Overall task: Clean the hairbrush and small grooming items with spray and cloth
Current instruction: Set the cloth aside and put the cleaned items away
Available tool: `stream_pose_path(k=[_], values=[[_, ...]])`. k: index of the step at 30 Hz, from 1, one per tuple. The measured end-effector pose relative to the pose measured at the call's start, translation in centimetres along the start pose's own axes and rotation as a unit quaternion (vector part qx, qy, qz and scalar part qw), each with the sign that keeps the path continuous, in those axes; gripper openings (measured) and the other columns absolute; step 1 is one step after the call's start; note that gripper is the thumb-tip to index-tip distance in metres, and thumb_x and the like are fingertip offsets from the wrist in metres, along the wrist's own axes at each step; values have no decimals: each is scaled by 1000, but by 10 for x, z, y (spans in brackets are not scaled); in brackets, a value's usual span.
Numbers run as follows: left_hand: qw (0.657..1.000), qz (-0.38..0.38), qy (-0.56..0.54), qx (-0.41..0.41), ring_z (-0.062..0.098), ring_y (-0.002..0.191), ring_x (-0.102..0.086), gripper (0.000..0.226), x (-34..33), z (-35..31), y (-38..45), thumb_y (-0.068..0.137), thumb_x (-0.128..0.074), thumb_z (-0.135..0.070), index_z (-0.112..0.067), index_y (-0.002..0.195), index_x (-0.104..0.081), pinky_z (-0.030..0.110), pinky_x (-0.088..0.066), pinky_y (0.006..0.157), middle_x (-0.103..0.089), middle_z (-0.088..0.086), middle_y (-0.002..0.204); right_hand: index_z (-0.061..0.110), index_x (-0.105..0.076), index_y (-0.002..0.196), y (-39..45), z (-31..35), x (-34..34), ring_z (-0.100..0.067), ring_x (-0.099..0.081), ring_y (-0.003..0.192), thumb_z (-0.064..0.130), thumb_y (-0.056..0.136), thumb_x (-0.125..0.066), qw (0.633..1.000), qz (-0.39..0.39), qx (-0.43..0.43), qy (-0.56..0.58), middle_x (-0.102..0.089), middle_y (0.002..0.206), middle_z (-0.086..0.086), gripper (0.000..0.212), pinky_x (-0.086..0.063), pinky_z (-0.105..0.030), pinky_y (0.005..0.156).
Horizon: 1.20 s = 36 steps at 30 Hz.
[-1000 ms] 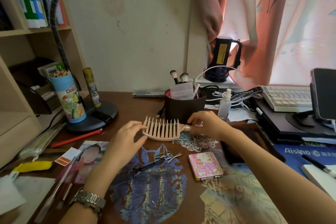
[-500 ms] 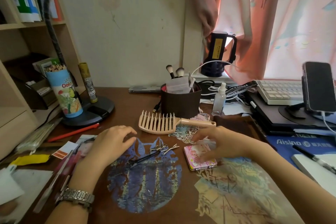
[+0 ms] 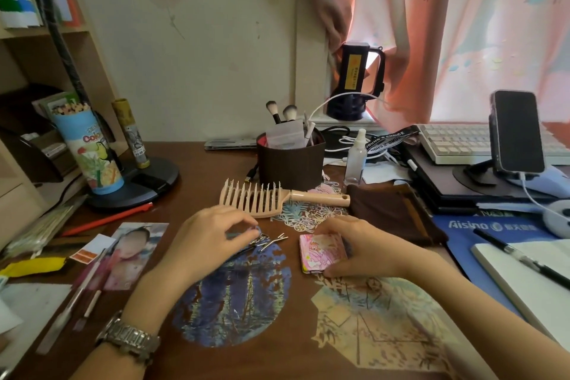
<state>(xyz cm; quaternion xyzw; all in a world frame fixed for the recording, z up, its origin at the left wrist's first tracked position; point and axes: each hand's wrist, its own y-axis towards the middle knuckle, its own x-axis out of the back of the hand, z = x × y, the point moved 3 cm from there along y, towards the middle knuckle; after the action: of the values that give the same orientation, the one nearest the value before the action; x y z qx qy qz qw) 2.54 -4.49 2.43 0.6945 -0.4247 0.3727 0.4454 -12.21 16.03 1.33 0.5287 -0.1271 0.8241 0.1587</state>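
A beige vented hairbrush (image 3: 262, 199) lies on the desk in front of the brown pot, handle pointing right. Just below it sit small metal hair clips (image 3: 273, 240). My left hand (image 3: 212, 237) hovers over the clips, its fingertips curled down onto them. My right hand (image 3: 361, 245) grips a small pink pocket mirror (image 3: 320, 251) lying flat on the desk, with fingers round its right edge. A clear spray bottle (image 3: 356, 157) stands behind the brush. A dark brown cloth (image 3: 391, 217) lies to the right of the brush handle.
A brown pot (image 3: 290, 163) holds make-up brushes. A lamp base (image 3: 138, 182) and a pencil tube (image 3: 89, 151) stand at left. A phone on a stand (image 3: 516, 133), a keyboard (image 3: 456, 142) and a notebook with a pen (image 3: 524, 262) crowd the right. Photos and a red pen (image 3: 105, 220) lie at left.
Both hands let go of the hairbrush, which now lies on the desk. They moved down, the left onto the clips and the right onto the pink mirror.
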Motion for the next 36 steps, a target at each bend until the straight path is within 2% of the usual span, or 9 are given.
stream_pose_path(k=[5, 10, 14, 20, 24, 26, 29, 33, 36], values=[[994, 36, 1, -107, -6, 91, -49, 36, -29, -31, 0, 80, -47, -62, -35, 91, -68, 20, -35, 86, -62, -23, 90, 29, -42, 122, -5, 7, -6, -9, -41, 113, 52, 73, -72, 999, -32, -26, 0, -45, 123, 9, 62, -38, -24, 91], [987, 49, -9, -152, 0, 85, -49, 22, -46, -42, -4, 83, -59, -51, -31, 82, -67, 25, -40, 83, -61, -16, 81, 29, -38, 128, -6, 11, -4, -14, -46, 114, 55, 67, -75, 998, -20, -60, 12, -46, 126, 7, 76, -42, -26, 91], [987, 43, -9, -153, 2, 84, -49, 22, -49, -44, -5, 83, -59, -50, -30, 81, -69, 25, -40, 81, -61, -16, 80, 27, -36, 130, -9, 12, -1, -17, -49, 113, 50, 64, -79, 996, -5, -88, 18, -48, 127, 3, 81, -48, -33, 91], [995, 2, 23, -99, 5, 80, -50, 16, -49, -39, -3, 81, -66, -43, -29, 74, -67, 23, -36, 75, -60, -14, 73, 33, -38, 104, -17, 10, 5, -11, -54, 97, 46, 57, -85, 994, 32, -101, 19, -53, 111, 8, 68, -52, -31, 83], [997, -12, 36, -61, 7, 80, -50, 13, -47, -34, 0, 82, -66, -38, -28, 75, -66, 22, -32, 75, -58, -14, 73, 33, -42, 103, -23, 9, 2, -7, -62, 86, 40, 58, -86, 993, 59, -88, 54, -61, 100, 9, 64, -57, -30, 77], [997, -11, 36, -69, 6, 80, -50, 14, -47, -34, -1, 83, -64, -39, -28, 75, -67, 23, -33, 76, -59, -15, 74, 30, -43, 99, -24, 6, 3, -6, -61, 85, 39, 58, -87, 994, 44, -87, 54, -62, 97, 10, 60, -56, -28, 74], [995, -6, 33, -93, 4, 79, -51, 28, -42, -36, -1, 81, -53, -53, -31, 72, -67, 25, -36, 77, -60, -16, 72, 33, -44, 108, -24, 2, 6, -3, -58, 90, 43, 60, -85, 993, 25, -85, 84, -58, 101, 14, 64, -52, -19, 71], [992, 28, 22, -123, 0, 76, -47, 53, -39, -40, -5, 68, -45, -83, -32, 66, -60, 18, -31, 79, -57, -18, 69, 40, -40, 126, -20, 2, 4, 2, -54, 105, 47, 70, -78, 985, 17, -57, 161, -54, 120, 19, 69, -48, -13, 82], [989, 30, 35, -144, 1, 71, -42, 57, -43, -46, -6, 64, -45, -88, -31, 64, -53, 19, -31, 75, -51, -17, 65, 34, -42, 130, -16, 4, -2, 3, -55, 105, 44, 75, -75, 983, 12, -52, 175, -55, 121, 17, 65, -46, -9, 82]])
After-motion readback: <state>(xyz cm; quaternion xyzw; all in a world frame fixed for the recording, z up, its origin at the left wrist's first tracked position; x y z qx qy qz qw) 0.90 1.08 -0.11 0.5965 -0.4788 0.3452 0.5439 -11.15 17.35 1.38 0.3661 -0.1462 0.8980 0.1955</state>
